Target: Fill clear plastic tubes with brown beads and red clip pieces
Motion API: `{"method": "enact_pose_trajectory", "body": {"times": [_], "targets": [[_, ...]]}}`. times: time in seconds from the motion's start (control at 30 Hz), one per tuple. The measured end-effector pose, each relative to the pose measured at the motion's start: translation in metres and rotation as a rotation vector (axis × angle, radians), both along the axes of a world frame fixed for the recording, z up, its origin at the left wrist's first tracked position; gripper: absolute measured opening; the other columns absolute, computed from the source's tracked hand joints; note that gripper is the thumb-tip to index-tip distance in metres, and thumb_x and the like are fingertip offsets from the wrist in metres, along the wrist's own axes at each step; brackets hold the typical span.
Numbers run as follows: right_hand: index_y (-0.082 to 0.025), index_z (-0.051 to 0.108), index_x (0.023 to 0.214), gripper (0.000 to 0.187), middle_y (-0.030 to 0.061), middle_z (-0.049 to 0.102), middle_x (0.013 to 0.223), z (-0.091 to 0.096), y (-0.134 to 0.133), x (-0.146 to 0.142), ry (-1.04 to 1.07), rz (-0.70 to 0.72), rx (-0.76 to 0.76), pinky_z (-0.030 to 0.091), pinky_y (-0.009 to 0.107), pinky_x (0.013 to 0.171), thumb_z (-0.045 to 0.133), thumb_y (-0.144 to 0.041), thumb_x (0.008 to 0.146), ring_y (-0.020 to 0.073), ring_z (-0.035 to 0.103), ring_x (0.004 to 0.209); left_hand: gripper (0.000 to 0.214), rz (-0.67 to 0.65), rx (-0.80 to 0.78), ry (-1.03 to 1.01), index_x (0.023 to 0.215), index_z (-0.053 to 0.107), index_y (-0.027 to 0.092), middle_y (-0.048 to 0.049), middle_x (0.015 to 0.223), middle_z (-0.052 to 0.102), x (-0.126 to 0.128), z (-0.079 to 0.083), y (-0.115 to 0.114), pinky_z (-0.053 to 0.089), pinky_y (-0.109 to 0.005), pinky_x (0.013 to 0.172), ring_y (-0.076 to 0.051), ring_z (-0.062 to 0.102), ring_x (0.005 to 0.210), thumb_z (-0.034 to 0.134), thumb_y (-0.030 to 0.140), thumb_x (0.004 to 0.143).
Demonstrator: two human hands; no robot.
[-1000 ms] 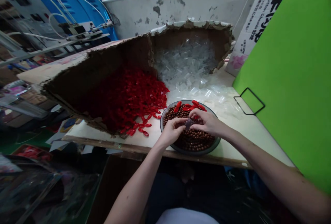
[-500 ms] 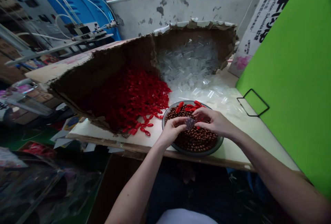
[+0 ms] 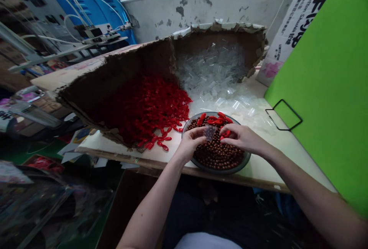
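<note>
The left hand (image 3: 190, 144) has a narrow grip on a small clear flat plastic piece (image 3: 210, 133), above the round grey bowl (image 3: 247, 159) of glossy brown round beads (image 3: 220, 154). The right hand (image 3: 243, 138) curls beside a shiny red oval plastic piece (image 3: 226, 134); whether it holds that, I cannot tell. The step looks like fingertip handling; the next move calls for a light, steady pinch.

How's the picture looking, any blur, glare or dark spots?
Head view, middle: the left hand, right hand and brown beads look fairly sharp. Head view, farther back: clear plastic pieces catch glare. Head view, left: the cardboard box is dark inside. Head view, lower left: clutter is blurred and stretched.
</note>
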State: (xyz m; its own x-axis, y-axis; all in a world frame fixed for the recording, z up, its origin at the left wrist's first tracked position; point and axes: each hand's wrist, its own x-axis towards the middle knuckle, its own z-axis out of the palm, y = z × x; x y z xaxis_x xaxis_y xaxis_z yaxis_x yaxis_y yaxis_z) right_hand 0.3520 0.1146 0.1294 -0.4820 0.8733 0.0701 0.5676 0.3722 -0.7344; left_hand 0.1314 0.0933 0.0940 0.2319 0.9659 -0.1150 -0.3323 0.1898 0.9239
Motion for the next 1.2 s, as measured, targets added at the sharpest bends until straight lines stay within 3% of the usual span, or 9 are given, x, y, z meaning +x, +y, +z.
{"method": "enact_pose_trajectory", "body": {"times": [0.17, 0.3, 0.43, 0.97, 1.2], "targets": [[-0.02, 0.063, 0.103, 0.033, 0.0052, 0.069, 0.093, 0.005, -0.011, -0.018, 0.341, -0.088, -0.181, 0.051, 0.033, 0.068, 0.065, -0.041, 0.077, 0.0191, 0.064, 0.077, 0.045, 0.004, 0.051, -0.081, 0.106, 0.068, 0.017, -0.0078, 0.103, 0.072, 0.005, 0.018, -0.003, 0.045, -0.035, 0.093, -0.02, 0.065, 0.095, 0.076, 0.015, 0.062], [-0.02, 0.063, 0.102, 0.034, 0.005, 0.069, 0.096, 0.002, -0.016, -0.033, 0.52, -0.109, -0.243, 0.052, 0.032, 0.07, 0.067, -0.041, 0.076, 0.0184, 0.065, 0.079, 0.044, 0.014, 0.094, -0.08, 0.107, 0.068, 0.017, -0.0082, 0.106, 0.071, 0.009, 0.028, -0.006, 0.044, -0.038, 0.096, -0.023, 0.064, 0.101, 0.075, 0.017, 0.063], [-0.018, 0.063, 0.1, 0.035, 0.0049, 0.069, 0.09, -0.002, -0.017, -0.035, 0.564, -0.147, -0.265, 0.052, 0.03, 0.062, 0.069, -0.041, 0.075, 0.0162, 0.063, 0.071, 0.044, 0.017, 0.114, -0.081, 0.106, 0.068, 0.016, -0.0082, 0.106, 0.071, 0.011, 0.031, -0.008, 0.043, -0.039, 0.098, -0.023, 0.064, 0.101, 0.075, 0.016, 0.063], [-0.018, 0.064, 0.098, 0.033, 0.0029, 0.068, 0.082, -0.001, -0.018, -0.03, 0.583, -0.179, -0.327, 0.051, 0.028, 0.062, 0.071, -0.039, 0.073, 0.0134, 0.06, 0.065, 0.041, 0.023, 0.077, -0.111, 0.102, 0.069, 0.016, -0.0077, 0.1, 0.072, 0.018, 0.029, -0.006, 0.045, -0.036, 0.092, -0.022, 0.064, 0.097, 0.072, 0.013, 0.062], [-0.017, 0.063, 0.099, 0.035, 0.0047, 0.068, 0.09, -0.001, -0.018, -0.029, 0.608, -0.172, -0.357, 0.052, 0.029, 0.066, 0.071, -0.039, 0.073, 0.0142, 0.062, 0.071, 0.041, 0.021, 0.084, -0.12, 0.102, 0.069, 0.015, -0.0072, 0.098, 0.072, 0.017, 0.026, -0.005, 0.045, -0.034, 0.091, -0.02, 0.064, 0.094, 0.073, 0.012, 0.061]]}}
